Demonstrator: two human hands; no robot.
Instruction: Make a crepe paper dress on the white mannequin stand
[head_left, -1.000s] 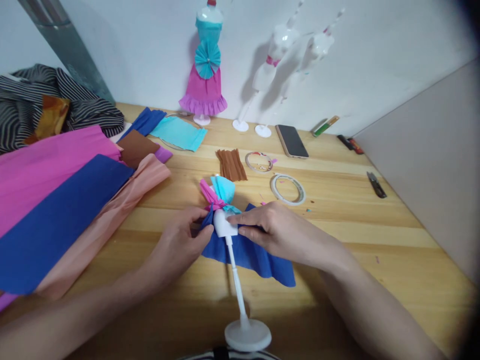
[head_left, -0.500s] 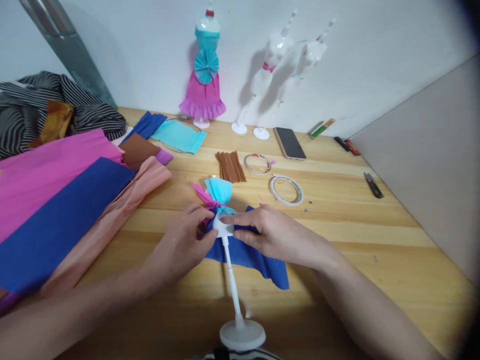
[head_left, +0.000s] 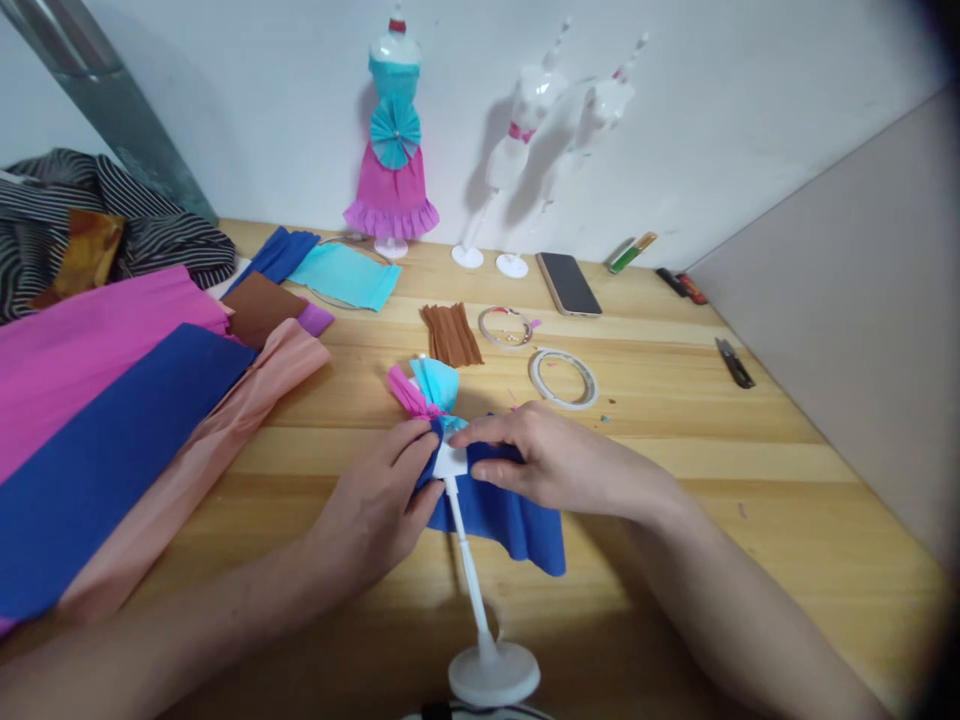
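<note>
A small white mannequin (head_left: 450, 462) lies on the wooden table (head_left: 675, 470), its stem and round base (head_left: 493, 673) pointing toward me. Pink and cyan crepe paper (head_left: 427, 386) is bunched at its top. A dark blue crepe strip (head_left: 510, 515) lies under and around its body. My left hand (head_left: 375, 505) pinches the blue paper against the mannequin's left side. My right hand (head_left: 547, 462) presses the paper on the right side, fingers closed on it.
Large pink, blue and peach crepe sheets (head_left: 112, 420) cover the left. A dressed mannequin (head_left: 391, 150) and two bare ones (head_left: 517, 130) stand by the wall. Brown pleated paper (head_left: 450, 335), tape rings (head_left: 562, 377), a phone (head_left: 568, 283), snips (head_left: 733, 362) and striped cloth (head_left: 112, 215) lie around.
Both hands have drawn the blue paper tighter round the mannequin, bunching the strip leftward. The view has shifted slightly; the mannequin stays lying on the table.
</note>
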